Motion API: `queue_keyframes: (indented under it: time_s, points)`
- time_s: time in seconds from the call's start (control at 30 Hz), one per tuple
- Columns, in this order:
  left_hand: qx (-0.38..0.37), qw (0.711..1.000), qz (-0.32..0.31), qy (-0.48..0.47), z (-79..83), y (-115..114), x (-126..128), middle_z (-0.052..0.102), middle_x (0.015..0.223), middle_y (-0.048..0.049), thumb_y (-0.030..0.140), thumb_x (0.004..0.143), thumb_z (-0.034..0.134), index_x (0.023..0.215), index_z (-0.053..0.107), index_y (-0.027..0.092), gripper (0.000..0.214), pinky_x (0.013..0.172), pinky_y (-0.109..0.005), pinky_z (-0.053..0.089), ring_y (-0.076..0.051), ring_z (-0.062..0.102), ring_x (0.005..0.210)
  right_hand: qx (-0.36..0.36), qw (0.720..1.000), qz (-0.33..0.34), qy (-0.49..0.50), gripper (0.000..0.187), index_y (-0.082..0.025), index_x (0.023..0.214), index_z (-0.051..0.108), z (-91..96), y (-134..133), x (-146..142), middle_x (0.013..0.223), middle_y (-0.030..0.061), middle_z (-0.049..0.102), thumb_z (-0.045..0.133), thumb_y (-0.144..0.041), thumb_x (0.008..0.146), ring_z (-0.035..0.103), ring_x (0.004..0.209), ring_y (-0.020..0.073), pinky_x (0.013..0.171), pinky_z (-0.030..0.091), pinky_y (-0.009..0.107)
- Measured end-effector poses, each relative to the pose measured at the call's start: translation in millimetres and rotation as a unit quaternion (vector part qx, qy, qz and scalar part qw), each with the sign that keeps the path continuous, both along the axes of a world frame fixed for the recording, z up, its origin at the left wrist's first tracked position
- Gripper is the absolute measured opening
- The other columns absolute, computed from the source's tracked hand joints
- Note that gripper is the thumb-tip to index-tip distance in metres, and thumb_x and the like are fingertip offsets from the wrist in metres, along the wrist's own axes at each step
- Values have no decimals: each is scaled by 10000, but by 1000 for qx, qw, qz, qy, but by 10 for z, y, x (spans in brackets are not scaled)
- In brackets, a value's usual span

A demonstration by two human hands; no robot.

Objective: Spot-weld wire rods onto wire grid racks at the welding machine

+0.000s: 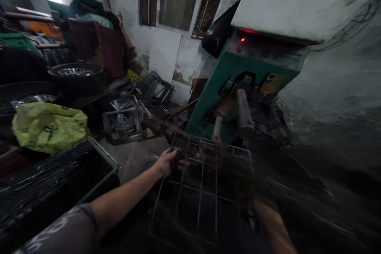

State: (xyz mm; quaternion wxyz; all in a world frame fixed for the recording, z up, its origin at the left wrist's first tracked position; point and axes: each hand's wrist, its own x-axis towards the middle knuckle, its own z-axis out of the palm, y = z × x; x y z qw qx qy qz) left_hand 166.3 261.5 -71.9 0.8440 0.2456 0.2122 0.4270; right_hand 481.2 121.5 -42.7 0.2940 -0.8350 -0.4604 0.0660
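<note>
My left grip point(167, 162) pinches the far left edge of a thin, silver-grey, rectangular metal-wire grid point(201, 190), which I have near the centre, before a boxy green metal machine point(205, 87) showing 1 red light point(243, 39). My right grip point(261, 205), near right, is dark and blurred; I cannot tell its state.

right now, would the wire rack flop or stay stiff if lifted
The wire rack probably stays fairly stiff, as its crossed wires look straight. It is likely light for its size, being mostly open gaps. Its thin wires might bend if pushed hard.
</note>
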Motion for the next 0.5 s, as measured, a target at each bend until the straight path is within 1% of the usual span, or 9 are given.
queue_keyframes:
  time_s: [0.07, 0.17, 0.23, 0.27, 0.3, 0.37, 0.4, 0.43, 0.5]
  points:
    - [1, 1000, 9, 0, -3, 11, 3, 674, 843, -113, 341, 724, 726, 923, 515, 145, 350, 526, -354, 536, -290, 687, 712, -5, 1000, -2, 13, 459, -223, 741, 639, -22, 29, 21, 680, 94, 640, 339, -570, 759, 622, 786, 267, 722, 505, 370]
    - [13, 1000, 5, 10, 11, 44, -6, 673, 851, -130, 332, 747, 708, 930, 523, 129, 330, 537, -374, 541, -292, 684, 722, -26, 999, -6, 45, 454, -184, 824, 639, -30, 101, -21, 751, 118, 660, 329, -510, 766, 617, 823, 277, 739, 493, 376]
    - [19, 1000, -4, 24, 27, 59, -24, 675, 860, -136, 317, 765, 689, 945, 529, 122, 310, 549, -383, 544, -290, 682, 732, -47, 997, -28, 51, 464, -157, 903, 641, 50, 73, -132, 836, 133, 669, 334, -479, 772, 610, 859, 277, 768, 480, 376]
    - [20, 999, -7, 35, 35, 62, -34, 676, 860, -134, 305, 782, 670, 956, 534, 120, 288, 552, -381, 544, -286, 681, 733, -62, 996, -39, 43, 473, -142, 948, 640, 128, 12, -199, 888, 144, 666, 341, -464, 775, 607, 884, 283, 790, 469, 383]
    - [19, 999, -8, 48, 43, 66, -42, 677, 856, -126, 287, 804, 643, 969, 538, 119, 258, 551, -371, 543, -276, 680, 727, -58, 997, -54, 25, 494, -129, 1029, 626, 228, -87, -260, 926, 146, 663, 342, -460, 797, 604, 909, 282, 802, 461, 381]
    - [17, 997, -12, 68, 52, 84, -48, 677, 840, -105, 257, 864, 552, 1022, 544, 122, 208, 552, -351, 541, -255, 677, 727, -34, 996, -76, -22, 531, -127, 1188, 561, 458, -411, -332, 1048, 141, 643, 376, -466, 823, 587, 988, 270, 837, 446, 362]
    - [17, 997, -17, 73, 54, 102, -44, 678, 852, -96, 252, 898, 490, 1064, 542, 129, 213, 570, -345, 542, -243, 675, 750, -26, 993, -104, -47, 539, -133, 1215, 548, 564, -644, -340, 1079, 134, 637, 386, -471, 828, 581, 1010, 266, 858, 437, 357]
    - [10, 997, -26, 78, 55, 124, -38, 678, 872, -89, 268, 929, 426, 1100, 539, 137, 244, 588, -339, 543, -232, 670, 779, -33, 988, -135, -64, 533, -145, 1206, 560, 645, -925, -334, 1073, 123, 642, 398, -476, 821, 586, 1000, 260, 860, 437, 353]
    - [-20, 991, -58, 115, 61, 168, -29, 674, 921, -104, 351, 967, 308, 1121, 542, 108, 371, 627, -333, 544, -227, 652, 842, -91, 975, -195, -50, 474, -179, 1099, 628, 699, -1617, -319, 952, 92, 674, 432, -480, 790, 620, 886, 243, 805, 461, 338]
